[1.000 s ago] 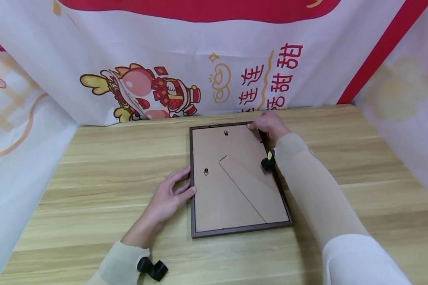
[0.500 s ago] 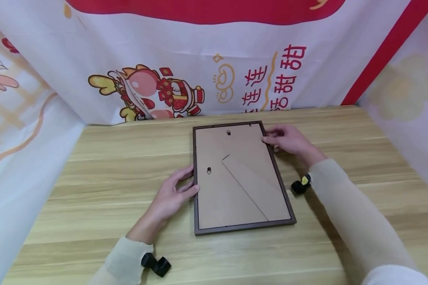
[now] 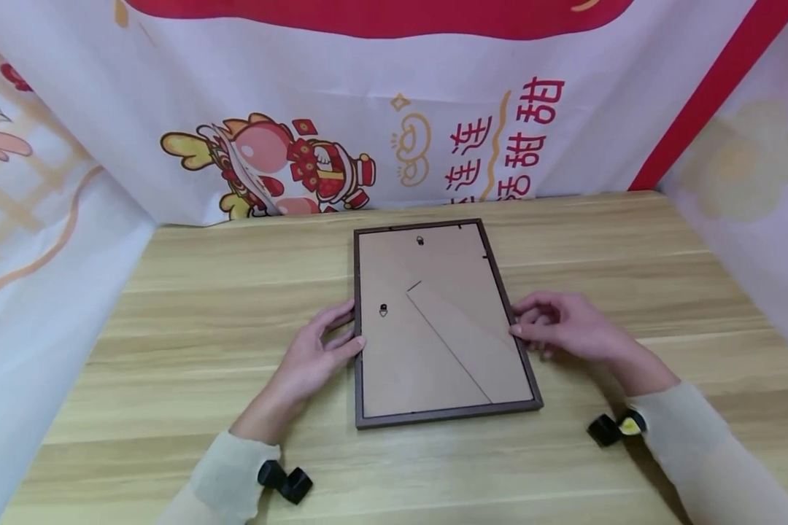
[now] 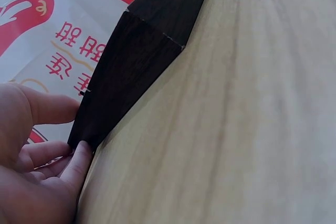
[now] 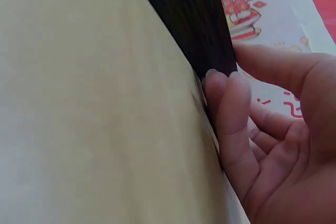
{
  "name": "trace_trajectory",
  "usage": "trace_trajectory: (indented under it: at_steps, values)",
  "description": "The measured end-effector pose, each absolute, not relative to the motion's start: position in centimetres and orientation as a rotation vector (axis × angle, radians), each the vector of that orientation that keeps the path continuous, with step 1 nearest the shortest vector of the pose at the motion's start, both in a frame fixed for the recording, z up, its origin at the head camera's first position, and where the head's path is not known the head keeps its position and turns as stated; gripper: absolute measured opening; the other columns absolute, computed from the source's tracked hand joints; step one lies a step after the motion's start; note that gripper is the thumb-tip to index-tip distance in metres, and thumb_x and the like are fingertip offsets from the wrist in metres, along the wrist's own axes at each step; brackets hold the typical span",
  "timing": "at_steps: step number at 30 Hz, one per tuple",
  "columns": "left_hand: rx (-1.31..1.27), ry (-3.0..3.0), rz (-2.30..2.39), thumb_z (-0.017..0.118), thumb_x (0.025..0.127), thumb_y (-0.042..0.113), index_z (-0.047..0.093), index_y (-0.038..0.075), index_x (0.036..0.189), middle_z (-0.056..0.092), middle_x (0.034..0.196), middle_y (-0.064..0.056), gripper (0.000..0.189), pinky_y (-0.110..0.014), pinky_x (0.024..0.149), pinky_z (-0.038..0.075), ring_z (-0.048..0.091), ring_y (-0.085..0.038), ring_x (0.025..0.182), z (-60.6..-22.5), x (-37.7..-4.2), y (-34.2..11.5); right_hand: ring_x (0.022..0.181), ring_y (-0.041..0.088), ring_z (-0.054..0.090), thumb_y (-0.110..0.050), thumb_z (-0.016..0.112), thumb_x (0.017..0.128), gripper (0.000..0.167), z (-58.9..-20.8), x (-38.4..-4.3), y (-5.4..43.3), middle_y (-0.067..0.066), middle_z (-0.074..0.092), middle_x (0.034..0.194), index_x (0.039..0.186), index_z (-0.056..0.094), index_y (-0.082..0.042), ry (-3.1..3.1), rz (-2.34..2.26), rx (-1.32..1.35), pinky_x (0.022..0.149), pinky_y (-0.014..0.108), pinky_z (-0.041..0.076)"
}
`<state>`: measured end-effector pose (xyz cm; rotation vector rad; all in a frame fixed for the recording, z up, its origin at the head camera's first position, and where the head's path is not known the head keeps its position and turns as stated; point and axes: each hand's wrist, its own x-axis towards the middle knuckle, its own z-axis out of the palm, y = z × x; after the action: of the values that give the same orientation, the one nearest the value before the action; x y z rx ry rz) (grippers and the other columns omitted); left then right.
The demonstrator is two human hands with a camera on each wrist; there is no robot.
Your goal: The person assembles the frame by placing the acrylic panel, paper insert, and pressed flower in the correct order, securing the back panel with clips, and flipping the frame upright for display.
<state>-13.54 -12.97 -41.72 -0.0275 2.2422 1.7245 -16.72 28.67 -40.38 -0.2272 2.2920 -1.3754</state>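
Note:
A picture frame (image 3: 446, 328) lies face down on the wooden table, its brown backing board and dark rim showing. Two small hanging hooks and a slanting cut line mark the board. My left hand (image 3: 318, 350) grips the left side, thumb on the rim and fingers against the outer edge. On the opposite side my right hand (image 3: 568, 324) pinches the rim, its thumb on top. In the left wrist view, the dark edge (image 4: 126, 66) meets the left fingertips low on its side. In the right wrist view, right fingertips touch the edge (image 5: 194, 19) near the tabletop.
The light wooden table (image 3: 223, 292) spreads around the frame. A white cloth (image 3: 341, 80) with red lettering and a cartoon figure hangs along the back edge, and more printed cloth hangs at both sides.
My right hand has come down from the frame's far right corner along its right side to about the middle. The left hand keeps its hold, and the frame stays in place.

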Motion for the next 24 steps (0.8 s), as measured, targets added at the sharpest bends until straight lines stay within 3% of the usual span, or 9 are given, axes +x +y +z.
trace_trajectory:
  at_steps: [6,12,17,24]
  values:
    - [0.007,2.238,1.705,0.076,0.1,0.014,0.035,0.018,0.168,0.034,0.173,-0.016,0.079,-0.041,0.12,0.048,0.047,-0.04,0.154,-41.4,-13.6,-12.7,0.088,0.015,0.067,-0.02,0.081,0.098,0.055,-40.7,-14.4,29.5,0.012,0.073,0.109,0.144,0.06,0.002,2.365,-1.337,-0.353,0.069,0.028,0.061]
    - [-0.008,2.274,1.548,0.091,0.087,0.035,0.009,0.013,0.173,0.018,0.178,-0.017,0.121,-0.055,0.125,0.041,0.036,-0.045,0.159,-39.4,-12.4,-11.6,0.09,0.015,0.066,-0.021,0.082,0.097,0.055,-41.0,-14.4,29.4,0.013,0.072,0.109,0.143,0.06,0.0,2.351,-1.37,-0.295,0.072,0.026,0.06]
    - [-0.034,2.299,1.495,0.099,0.077,0.032,0.015,0.013,0.172,0.01,0.178,-0.014,0.128,-0.055,0.127,0.039,0.032,-0.047,0.161,-39.2,-10.5,-10.3,0.093,0.016,0.067,-0.022,0.082,0.097,0.056,-40.9,-14.6,29.3,0.013,0.072,0.111,0.143,0.06,0.0,2.355,-1.357,-0.292,0.076,0.026,0.061]
    - [0.009,2.435,1.417,0.106,0.064,0.036,0.013,0.021,0.174,0.007,0.177,-0.008,0.145,-0.058,0.134,0.027,0.022,-0.04,0.164,-39.9,-8.9,-9.5,0.089,0.019,0.067,-0.019,0.084,0.095,0.059,-40.6,-15.0,28.8,0.016,0.071,0.11,0.144,0.059,0.002,2.299,-1.382,-0.246,0.074,0.031,0.065]
